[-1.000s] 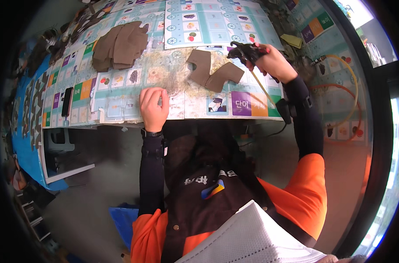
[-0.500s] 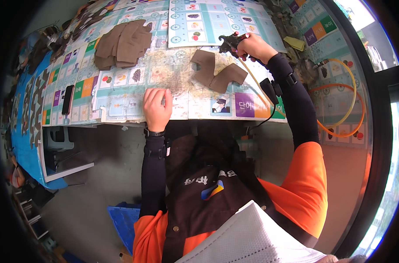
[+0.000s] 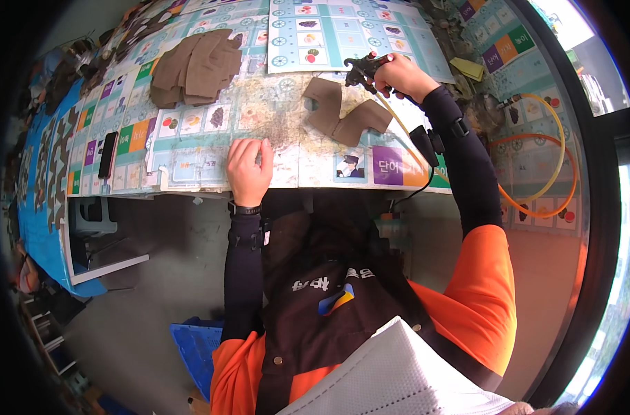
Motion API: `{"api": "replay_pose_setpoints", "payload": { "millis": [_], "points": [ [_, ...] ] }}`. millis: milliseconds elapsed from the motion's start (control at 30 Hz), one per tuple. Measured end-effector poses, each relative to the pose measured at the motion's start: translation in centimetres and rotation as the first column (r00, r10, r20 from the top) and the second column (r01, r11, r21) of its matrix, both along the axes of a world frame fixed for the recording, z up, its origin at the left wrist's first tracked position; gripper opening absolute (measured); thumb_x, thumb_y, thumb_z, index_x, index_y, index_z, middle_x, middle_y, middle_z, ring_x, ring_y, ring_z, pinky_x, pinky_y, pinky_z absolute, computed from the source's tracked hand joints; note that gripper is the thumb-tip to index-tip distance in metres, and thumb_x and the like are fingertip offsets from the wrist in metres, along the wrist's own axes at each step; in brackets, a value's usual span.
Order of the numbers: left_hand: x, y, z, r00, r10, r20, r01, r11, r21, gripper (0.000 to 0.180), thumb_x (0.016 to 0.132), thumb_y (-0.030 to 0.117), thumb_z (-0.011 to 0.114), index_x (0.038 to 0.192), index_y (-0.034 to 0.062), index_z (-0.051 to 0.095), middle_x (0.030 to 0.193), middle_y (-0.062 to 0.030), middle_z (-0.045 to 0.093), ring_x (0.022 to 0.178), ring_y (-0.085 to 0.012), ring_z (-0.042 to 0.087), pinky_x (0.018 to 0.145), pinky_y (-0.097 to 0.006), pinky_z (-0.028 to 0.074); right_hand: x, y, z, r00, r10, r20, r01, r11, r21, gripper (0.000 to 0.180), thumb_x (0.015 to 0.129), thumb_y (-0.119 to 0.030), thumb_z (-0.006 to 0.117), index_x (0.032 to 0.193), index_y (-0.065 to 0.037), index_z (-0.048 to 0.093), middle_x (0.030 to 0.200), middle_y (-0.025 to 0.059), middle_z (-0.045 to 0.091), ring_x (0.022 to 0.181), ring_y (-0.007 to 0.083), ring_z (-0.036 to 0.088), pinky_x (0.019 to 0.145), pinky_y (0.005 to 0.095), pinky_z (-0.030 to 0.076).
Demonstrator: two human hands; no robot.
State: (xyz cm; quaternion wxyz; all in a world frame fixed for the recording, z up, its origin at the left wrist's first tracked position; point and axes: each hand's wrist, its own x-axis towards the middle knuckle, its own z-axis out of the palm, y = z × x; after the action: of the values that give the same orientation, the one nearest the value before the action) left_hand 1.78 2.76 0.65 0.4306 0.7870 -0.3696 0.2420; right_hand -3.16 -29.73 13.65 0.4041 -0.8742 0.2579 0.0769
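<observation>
My right hand point(image 3: 406, 77) is closed around the handle of a dark spray gun point(image 3: 362, 72) with red parts. A thin yellowish hose point(image 3: 398, 117) hangs down from the gun. Just below its nozzle, a brown, angular cut piece of sheet material point(image 3: 346, 119) lies flat on the paper-covered table point(image 3: 259, 131). My left hand point(image 3: 248, 171) rests at the table's front edge, its fingers curled together and the thumb alongside. Nothing shows in that hand; the undersides of its fingers are hidden.
A stack of similar brown pieces point(image 3: 194, 69) lies at the back left. A phone point(image 3: 108, 155) is near the left front edge. Coiled yellow and orange hoses point(image 3: 560, 166) hang at the right. A blue crate point(image 3: 194, 346) stands below; a blue-covered table point(image 3: 34, 228) is at far left.
The view has shifted very slightly. Both hands, the spray gun and the brown piece stay practically where they were.
</observation>
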Motion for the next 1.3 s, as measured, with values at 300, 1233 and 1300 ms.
{"api": "replay_pose_setpoints", "payload": {
  "millis": [300,1233,1300],
  "points": [
    [0.1,-0.1,-0.3,1.0,-0.002,-0.005,0.002,1.0,-0.014,0.016,0.087,0.004,0.066,0.073,0.001,0.057,0.074,-0.0126,0.059,0.072,-0.0326,0.056,0.065,-0.04,0.046,-0.7,0.8,0.6,0.999,-0.027,0.025,0.027,0.999,0.02,0.015,0.062,-0.007,0.059,0.071,0.004,0.064,0.075,0.0089,0.067,0.043,0.0162,0.05,0.039,0.03,0.038],
    [0.2,0.2,-0.5,0.999,-0.007,-0.04,0.006,1.0,-0.004,0.018,0.087,0.006,0.065,0.073,0.0008,0.056,0.073,-0.0128,0.058,0.07,-0.0329,0.056,0.064,-0.04,0.045,-3.5,2.6,-0.2,0.991,0.118,0.067,-0.126,0.984,0.126,0.01,0.055,-0.006,0.059,0.061,0.002,0.061,0.081,0.0083,0.069,0.047,0.017,0.049,0.042,0.0299,0.04],
    [0.2,0.2,-0.5,0.999,-0.005,-0.04,0.005,1.0,-0.003,0.018,0.087,0.006,0.066,0.073,0.0007,0.057,0.073,-0.0128,0.058,0.07,-0.033,0.056,0.064,-0.04,0.045,-3.8,3.0,0.0,0.998,0.066,0.001,-0.066,0.992,0.112,0.01,0.055,-0.006,0.059,0.062,0.002,0.062,0.077,0.0081,0.068,0.046,0.0162,0.048,0.042,0.0296,0.039]
  ]
}}
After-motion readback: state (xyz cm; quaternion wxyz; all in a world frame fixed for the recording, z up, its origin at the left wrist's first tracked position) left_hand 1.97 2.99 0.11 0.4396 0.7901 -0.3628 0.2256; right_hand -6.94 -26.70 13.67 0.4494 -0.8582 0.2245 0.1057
